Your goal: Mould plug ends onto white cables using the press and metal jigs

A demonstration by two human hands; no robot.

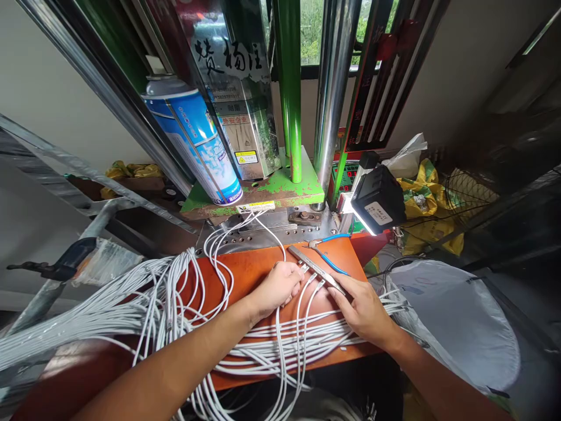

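A narrow metal bar (pixel 316 269) lies slantwise above the orange tabletop, with several white cables (pixel 300 316) running down from its near edge. My right hand (pixel 366 307) grips the bar's right end between thumb and fingers. At its left part, my left hand (pixel 279 286) is closed in a pinch at a cable's end; the fingers partly hide that end. Small metal connectors show where the other cables meet the bar. Blue-handled cutting pliers (pixel 328 262) rest just behind the bar, partly over the table's back edge.
White cables in a large bundle (pixel 109 292) cover the table's left side, more lying across its front. Behind stands a press with a green plate (pixel 280 190), a blue spray can (pixel 195 140) and steel columns. A black lamp (pixel 379 202) hangs right, above a white bag (pixel 451 321).
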